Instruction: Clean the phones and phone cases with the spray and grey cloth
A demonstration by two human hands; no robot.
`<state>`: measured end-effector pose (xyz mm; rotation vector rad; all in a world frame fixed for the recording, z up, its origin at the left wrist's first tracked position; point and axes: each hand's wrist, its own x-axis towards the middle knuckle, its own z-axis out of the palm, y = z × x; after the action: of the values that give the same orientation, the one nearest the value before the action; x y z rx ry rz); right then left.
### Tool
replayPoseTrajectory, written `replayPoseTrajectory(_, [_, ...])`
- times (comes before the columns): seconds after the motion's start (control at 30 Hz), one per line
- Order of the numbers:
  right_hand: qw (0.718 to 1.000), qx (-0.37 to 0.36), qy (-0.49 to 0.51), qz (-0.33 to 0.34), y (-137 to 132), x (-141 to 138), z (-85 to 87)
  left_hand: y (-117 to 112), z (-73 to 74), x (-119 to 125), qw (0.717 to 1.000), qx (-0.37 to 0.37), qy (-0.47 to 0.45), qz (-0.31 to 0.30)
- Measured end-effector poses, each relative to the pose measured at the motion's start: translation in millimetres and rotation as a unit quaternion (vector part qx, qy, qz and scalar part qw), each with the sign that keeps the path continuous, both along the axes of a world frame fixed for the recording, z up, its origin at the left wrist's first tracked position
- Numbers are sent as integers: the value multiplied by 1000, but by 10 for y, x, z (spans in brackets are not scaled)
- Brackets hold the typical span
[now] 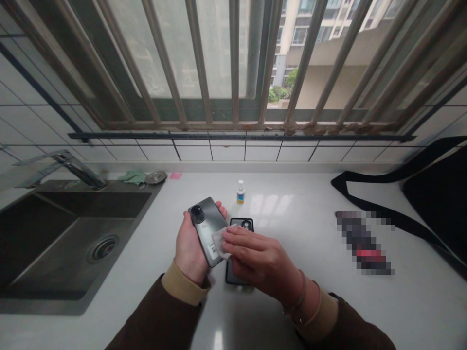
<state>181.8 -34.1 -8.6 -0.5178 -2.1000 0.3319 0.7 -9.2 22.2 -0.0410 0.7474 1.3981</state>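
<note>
My left hand (189,248) grips a grey phone (206,221), back side up with its camera at the far end. My right hand (257,257) presses a small white wipe (220,240) against the phone's lower back, fingers held together on it. Under my right hand, a black phone case (243,225) lies flat on the white counter (292,291). A small white bottle (240,191) with a blue and yellow label stands upright just beyond the case.
A steel sink (65,243) with a tap (73,167) fills the left side. A green cloth (133,177) and a sink strainer (156,178) lie behind it. A black bag (434,194) and a blurred dark object (365,243) sit at right. Barred window ahead.
</note>
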Motion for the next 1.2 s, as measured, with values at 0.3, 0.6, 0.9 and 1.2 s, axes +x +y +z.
replayPoseTrajectory(0.3, [986,-82,0,-147,94,17,-63,-181,-144,280,970,-2,75,-230])
replayPoseTrajectory(0.6, [953,-239,116,-143,93,113,107,-236,3,225,918,-38,117,-376])
replayPoseTrajectory(0.9, [943,-273,122,-147,115,25,-49,-130,3,188,978,-51,37,-201])
replayPoseTrajectory(1.2, [946,-284,105,-119,52,-36,-51,-149,-123,225,991,-39,9,-127])
